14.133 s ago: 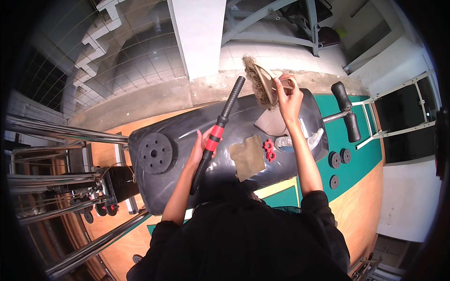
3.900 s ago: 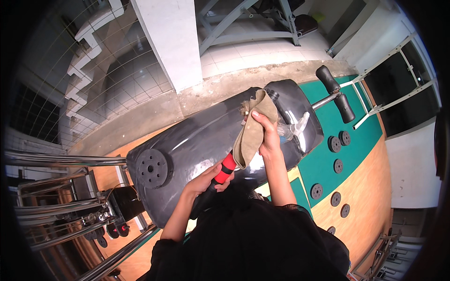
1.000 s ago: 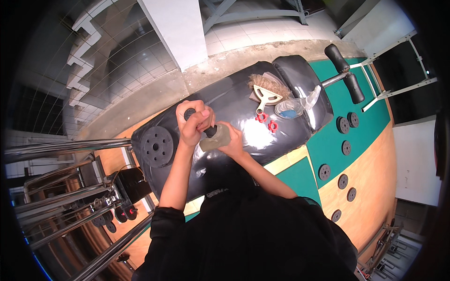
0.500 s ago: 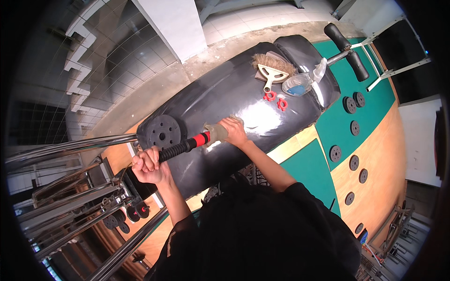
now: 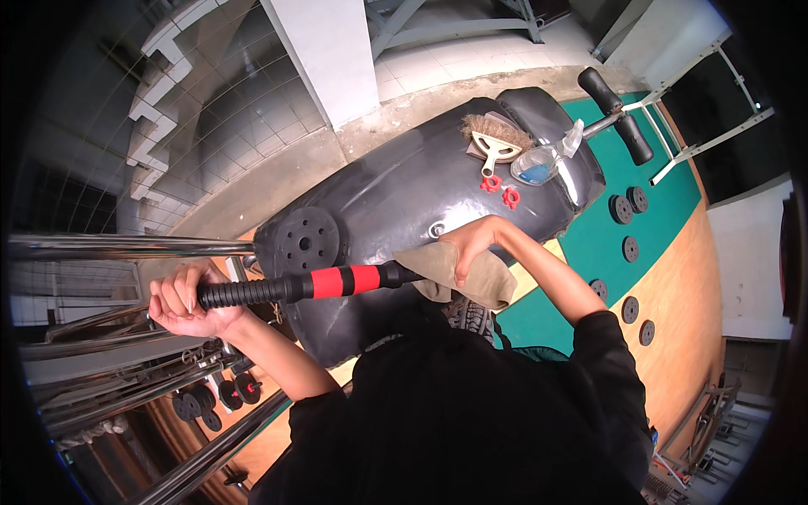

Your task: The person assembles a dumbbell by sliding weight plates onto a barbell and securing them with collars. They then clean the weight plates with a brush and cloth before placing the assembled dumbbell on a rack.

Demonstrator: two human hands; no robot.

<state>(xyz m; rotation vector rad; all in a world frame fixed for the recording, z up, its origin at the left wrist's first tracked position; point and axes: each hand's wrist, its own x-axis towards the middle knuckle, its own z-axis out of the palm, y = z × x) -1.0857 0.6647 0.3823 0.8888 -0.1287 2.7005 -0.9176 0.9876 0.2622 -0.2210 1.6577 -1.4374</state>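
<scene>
My left hand [image 5: 187, 299] is wrapped round the black ribbed end of a dumbbell bar [image 5: 332, 283] with red bands, held nearly level over a black padded bench [image 5: 383, 198]. In my right hand [image 5: 473, 244] is a tan cloth [image 5: 490, 282], pressed round the bar's other end, which it partly hides. Behind the bar, on the bench's left end, lies a black weight plate [image 5: 305, 241]. Farther along the bench are two red star-shaped collar nuts [image 5: 490, 184], a cream-handled brush [image 5: 495, 147] and a clear spray bottle [image 5: 536, 166] with blue on it.
Chrome rails [image 5: 135, 247] of a machine run along the left. Several small weight plates [image 5: 621, 209] lie on the green and wood-coloured floor at right. A white metal frame [image 5: 703, 135] and padded rollers [image 5: 633, 139] stand beyond the bench. A white pillar [image 5: 324, 59] rises behind.
The bar has come nearer and swung to lie more level. My left hand has moved left; my right hand and the cloth have moved right and closer, with the cloth now spread more loosely.
</scene>
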